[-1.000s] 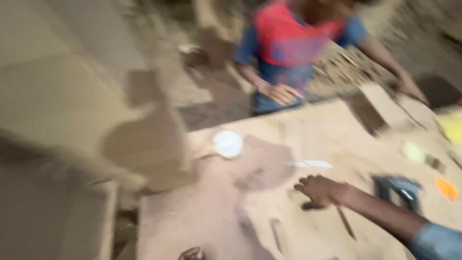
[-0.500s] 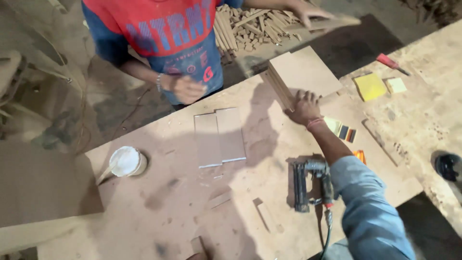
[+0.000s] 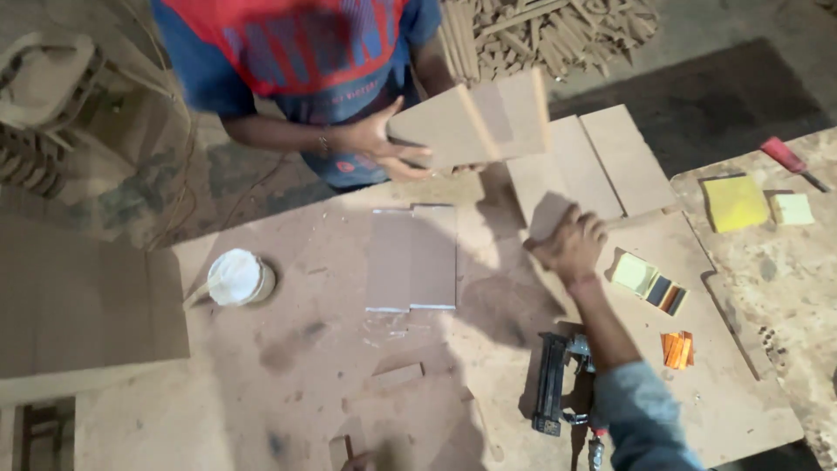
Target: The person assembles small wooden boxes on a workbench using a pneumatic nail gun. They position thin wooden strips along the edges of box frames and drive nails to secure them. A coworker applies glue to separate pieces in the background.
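A: Currently, item one: right hand (image 3: pixel 571 244), closed on the near edge of a flat board (image 3: pixel 558 187) at the workbench (image 3: pixel 288 384) edge.

B: Left hand?

A: Only fingertips are glimpsed at the bottom edge; its grip cannot be told.

B: Progress?

A: Two joined panels (image 3: pixel 411 257) are laid flat, apparently assembled. More boards are held by a co-worker's hand (image 3: pixel 375 144). Nail gun (image 3: pixel 558 384) and glue tub (image 3: pixel 235 277) lie unused nearby.

Flat rectangular tan fibreboard panels (image 3: pixel 602 166) lie side by side at the far edge of the tabletop (image 3: pixel 288 384), long sides touching, slightly angled. The right hand (image 3: pixel 571 244) grips the near corner of the leftmost panel, fingers curled over it.
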